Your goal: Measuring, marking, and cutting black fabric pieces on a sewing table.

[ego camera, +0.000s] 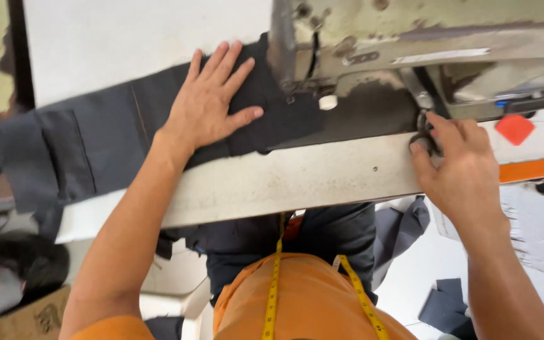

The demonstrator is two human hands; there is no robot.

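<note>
The left hand (212, 101) lies flat with fingers spread, palm pressed on a dark grey woven cloth piece (114, 141) that stretches across the white worn surface (297, 179), holding nothing. The cloth runs from beyond the wrist, where a stitched pocket panel shows, past the fingertips and under the head of an old cream-coloured metal sewing machine (423, 38) just beyond that hand. The right hand (464, 167) sits well apart on the other side of the machine, its thumb and fingers pinched on a small dark metal scissor-like tool (424, 135) at the machine's base; the tool is partly hidden, so its exact kind cannot be told. Just beyond the right hand lies a small red-orange diamond-shaped tag (515, 128), and beside the wrist an orange strip (536, 169) edges the surface. Between both forearms, nearer the body, hangs a yellow measuring tape (273, 296) over an orange garment, with more dark cloth bunched below the surface edge
</note>
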